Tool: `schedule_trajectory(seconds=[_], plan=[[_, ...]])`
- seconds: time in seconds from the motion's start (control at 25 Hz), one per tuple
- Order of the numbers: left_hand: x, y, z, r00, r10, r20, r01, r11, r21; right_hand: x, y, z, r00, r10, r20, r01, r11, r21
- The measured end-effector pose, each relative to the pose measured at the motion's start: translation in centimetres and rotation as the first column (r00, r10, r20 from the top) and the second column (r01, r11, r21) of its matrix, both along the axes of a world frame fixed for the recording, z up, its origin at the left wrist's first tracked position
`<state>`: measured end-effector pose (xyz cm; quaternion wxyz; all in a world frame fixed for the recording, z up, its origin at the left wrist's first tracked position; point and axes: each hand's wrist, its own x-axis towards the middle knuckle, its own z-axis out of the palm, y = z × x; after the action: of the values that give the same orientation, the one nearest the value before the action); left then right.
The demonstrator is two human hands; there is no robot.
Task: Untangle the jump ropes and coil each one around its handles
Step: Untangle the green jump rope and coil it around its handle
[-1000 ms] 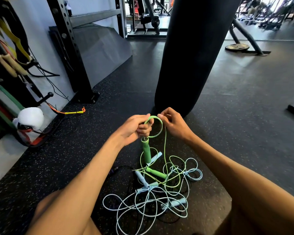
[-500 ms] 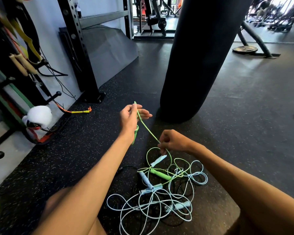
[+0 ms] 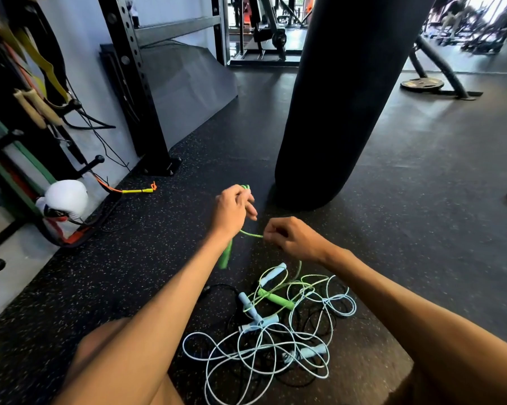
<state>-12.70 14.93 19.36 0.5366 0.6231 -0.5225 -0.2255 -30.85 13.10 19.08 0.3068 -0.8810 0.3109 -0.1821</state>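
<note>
Span of green rope [image 3: 250, 233] between hands has shortened: right hand [image 3: 293, 238], pinching it, has risen from the pile [image 3: 258, 323] on the floor to near left hand [image 3: 231, 209], which grips the green handle [image 3: 225, 255]. We judge a coiling turn under way; the rest lies tangled below.

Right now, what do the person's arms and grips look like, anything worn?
The left grip and right grip are bare hands: no gloves, rings or bands visible. The left forearm and right forearm are bare too, with no sleeve, watch or strap in view up to the frame edge.
</note>
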Motion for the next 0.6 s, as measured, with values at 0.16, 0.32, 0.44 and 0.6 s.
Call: schedule_trajectory(seconds=[0.16,0.32,0.44,0.6], plan=[[-0.7,0.8,0.1,0.979,-0.176,0.102,0.150,0.963,0.224,-0.1,0.0,1.4,0.983,-0.053,0.178,0.076,0.989,-0.128],[-1.2,1.3,0.6,0.942,-0.322,-0.092,0.333,0.877,0.345,-0.6,-0.7,2.4,0.951,-0.153,0.270,0.190,0.974,-0.120],[-1.2,1.6,1.3,0.887,-0.374,-0.270,0.454,0.810,0.370,-0.7,-1.1,2.1,0.937,-0.201,0.284,0.231,0.970,-0.076],[-1.2,1.6,1.7,0.754,-0.425,-0.501,0.599,0.757,0.260,-0.6,-1.7,1.5,0.913,-0.283,0.295,0.284,0.958,0.040]])
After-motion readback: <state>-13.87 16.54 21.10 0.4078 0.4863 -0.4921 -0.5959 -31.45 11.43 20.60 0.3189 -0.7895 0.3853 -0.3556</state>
